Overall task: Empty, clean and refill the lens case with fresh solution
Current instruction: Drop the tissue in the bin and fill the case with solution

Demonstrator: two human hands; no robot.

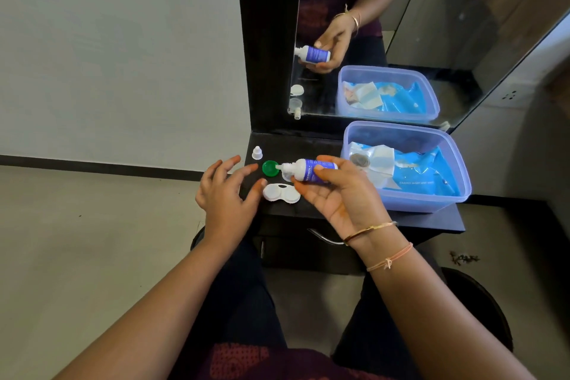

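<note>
Now your right hand [336,194] grips the solution bottle [311,170] sideways, its nozzle over the green cap [270,168]. Just before that cap lies the white lens case [281,193], wells uncovered; your left hand [225,191] hovers open beside it, holding nothing.

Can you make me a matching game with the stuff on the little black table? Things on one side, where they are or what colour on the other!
Things:
1. solution bottle
2. round lid
3. lens case
4. plastic box

Clues:
A. green
B. white, lying open on the black table, nearest the person
C. held sideways in the right hand
D. see-through, with blue packets inside

Pairs: 1-C, 2-A, 3-B, 4-D
</note>
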